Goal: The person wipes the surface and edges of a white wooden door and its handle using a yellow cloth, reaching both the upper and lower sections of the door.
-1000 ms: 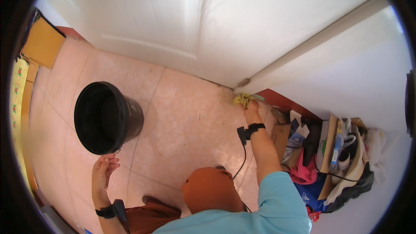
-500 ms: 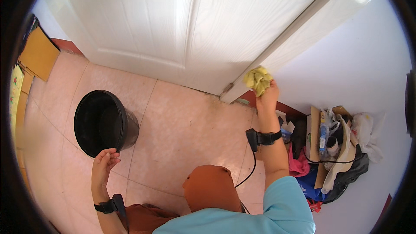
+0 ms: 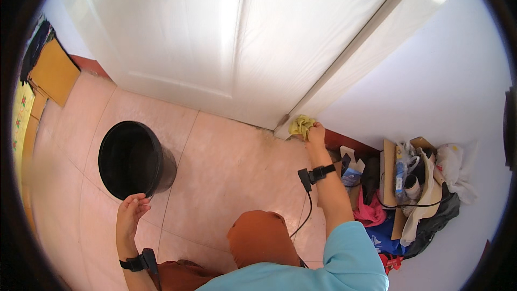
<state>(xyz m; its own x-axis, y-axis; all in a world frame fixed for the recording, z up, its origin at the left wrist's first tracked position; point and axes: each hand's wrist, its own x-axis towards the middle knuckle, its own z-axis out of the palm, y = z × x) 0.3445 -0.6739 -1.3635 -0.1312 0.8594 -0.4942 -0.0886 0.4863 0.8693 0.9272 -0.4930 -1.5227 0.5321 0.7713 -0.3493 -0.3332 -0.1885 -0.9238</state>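
A crumpled yellow cloth [image 3: 301, 125] is in my right hand [image 3: 316, 136], whose fingers are closed around it. The cloth presses against the foot of the white door frame [image 3: 353, 67], just above the floor. On the left stands a black bucket [image 3: 161, 168], upright on the tiles. My left hand [image 3: 132, 215] is at the bucket's near rim, with curled fingers pinching its edge. The bucket's inside is dark, and what it holds cannot be made out. Beside the frame is the closed white panelled door [image 3: 183, 37].
To the right, against the wall [image 3: 431, 86], lie an open cardboard box [image 3: 397, 223] of odds and ends, plastic bags and a pink cloth [image 3: 370, 213]. Flat cardboard [image 3: 55, 73] leans at the far left. A black cable [image 3: 306, 218] hangs from my right wristband.
My right hand has moved the cloth down the door frame to its foot. The left hand stays at the bucket's rim. The whole view has shifted slightly.
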